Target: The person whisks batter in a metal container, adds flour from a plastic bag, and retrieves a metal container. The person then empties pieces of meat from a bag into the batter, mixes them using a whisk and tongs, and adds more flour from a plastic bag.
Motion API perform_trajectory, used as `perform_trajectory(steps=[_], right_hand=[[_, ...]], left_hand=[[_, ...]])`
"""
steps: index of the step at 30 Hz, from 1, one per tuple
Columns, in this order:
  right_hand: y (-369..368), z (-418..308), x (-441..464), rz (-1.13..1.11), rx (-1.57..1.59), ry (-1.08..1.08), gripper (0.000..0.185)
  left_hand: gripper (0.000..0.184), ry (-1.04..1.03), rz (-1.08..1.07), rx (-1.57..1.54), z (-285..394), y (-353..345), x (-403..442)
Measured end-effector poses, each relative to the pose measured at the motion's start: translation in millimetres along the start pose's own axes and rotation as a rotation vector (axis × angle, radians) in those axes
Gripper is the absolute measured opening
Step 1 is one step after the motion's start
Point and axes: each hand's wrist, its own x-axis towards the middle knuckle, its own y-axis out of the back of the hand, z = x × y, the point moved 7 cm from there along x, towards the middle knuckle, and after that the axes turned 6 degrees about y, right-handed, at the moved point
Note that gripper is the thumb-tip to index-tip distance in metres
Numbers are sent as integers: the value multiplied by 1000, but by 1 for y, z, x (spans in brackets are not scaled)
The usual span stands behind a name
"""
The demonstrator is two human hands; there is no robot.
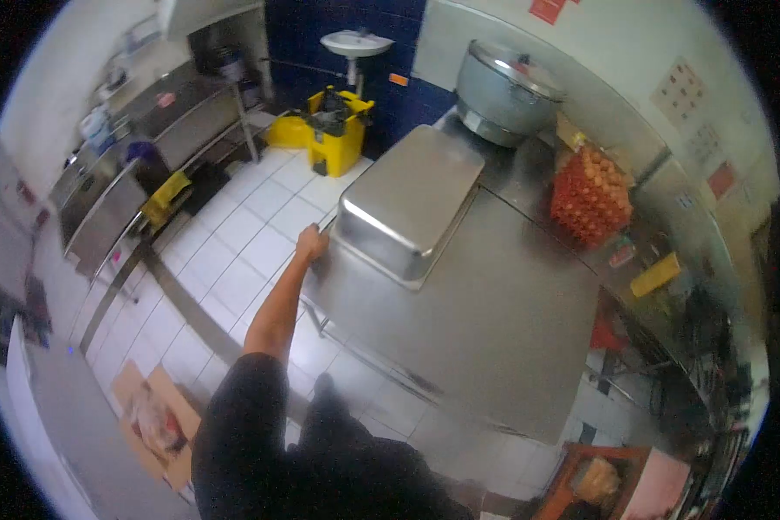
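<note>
My left hand (312,243) reaches out to the left edge of a steel table (494,321). Its fingers look closed, right beside the near left corner of a large steel pan (416,186). Whether they grip the table edge or the pan's rim, I cannot tell. The pan lies upside down on the table, its rim flat on the top. My right hand is out of view.
Behind the pan stands a big lidded metal pot (507,95). Stacked egg trays (591,195) sit at the right. A yellow mop bucket (336,139) and a cardboard piece (134,403) are on the tiled floor. An orange crate (572,468) stands at lower right.
</note>
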Motion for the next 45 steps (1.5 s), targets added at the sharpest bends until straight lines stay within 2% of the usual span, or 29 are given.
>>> perform_trajectory(steps=[1, 2, 4, 5, 6, 7, 8, 9, 10, 11, 12, 14, 15, 16, 17, 20, 22, 23, 25, 26, 28, 32, 35, 36, 38, 41, 43, 44, 45], right_hand=[[-11, -17, 0, 12, 0, 9, 33], [-23, -27, 1, 30, -17, 28, 33], [-57, -50, 28, 186, -166, 218, 33], [-4, -131, -11, 369, -350, 483, 33], [19, -176, -15, 771, -182, 584, 34], [79, -251, -37, 354, -326, 407, 31], [181, -333, -105, 518, 222, 214, 29], [169, -354, -67, 458, 138, 186, 30], [171, -389, -54, 691, 9, 428, 33], [189, -427, -52, 732, 76, 449, 34], [214, -465, -48, 773, 135, 472, 35], [265, -539, -83, 1078, 18, 567, 32], [275, -565, -83, 1018, 71, 599, 36], [276, -584, -87, 958, 127, 630, 41], [278, -600, -91, 976, 143, 601, 41], [291, -643, -123, 1136, 140, 736, 42], [298, -668, -140, 1210, 71, 794, 50], [296, -670, -135, 1229, 83, 769, 50], [298, -655, -144, 1474, 18, 684, 46], [306, -645, -154, 1487, 27, 660, 46], [326, -610, -184, 1350, 67, 682, 36], [326, -584, -216, 1427, 11, 631, 27], [317, -557, -198, 1229, 48, 387, 19], [320, -544, -216, 1430, 81, 442, 16], [327, -516, -253, 1644, 119, 488, 13], [351, -462, -304, 1760, 59, 427, 15], [371, -414, -339, 1872, 95, 319, 20], [369, -385, -339, 1882, 107, 248, 20], [367, -358, -339, 1934, 193, 387, 21]], left_hand=[[39, -43, -120, 73, -27, -41, 48], [36, -52, -160, 72, -31, -50, 68], [31, -66, -235, -22, -23, -59, 82], [29, -63, -270, -114, -16, -47, 82], [27, -114, -218, -134, -5, -36, 82], [26, -158, -171, -153, -4, -29, 73], [24, -158, -205, -223, -9, -27, 70], [23, -162, -234, -295, -10, -27, 71], [22, -218, -247, -321, -15, -27, 74], [21, -269, -259, -350, -7, -17, 71], [21, -208, -358, -493, -7, -8, 65], [20, -103, -546, -800, 10, 19, 46], [20, -50, -637, -958, 11, 24, 40], [20, -66, -667, -946, 10, 33, 27], [19, -77, -722, -969, 19, 45, 14], [20, -95, -856, -957, 78, 101, -28], [21, -95, -933, -939, 101, 118, -44], [23, -111, -941, -984, 109, 128, -49], [25, -132, -962, -1094, 138, 151, -71], [25, -148, -981, -1081, 151, 160, -82], [24, -210, -1015, -1150, 192, 191, -118], [23, -256, -1008, -1161, 246, 223, -163], [19, -307, -1089, -1237, 283, 223, -195], [19, -314, -1087, -1239, 297, 224, -212], [20, -336, -1089, -1234, 324, 221, -247], [24, -378, -1084, -1196, 362, 205, -299], [28, -429, -1305, -1419, 393, 182, -334], [29, -460, -1268, -1379, 401, 165, -344], [30, -496, -1233, -1346, 409, 144, -344]])
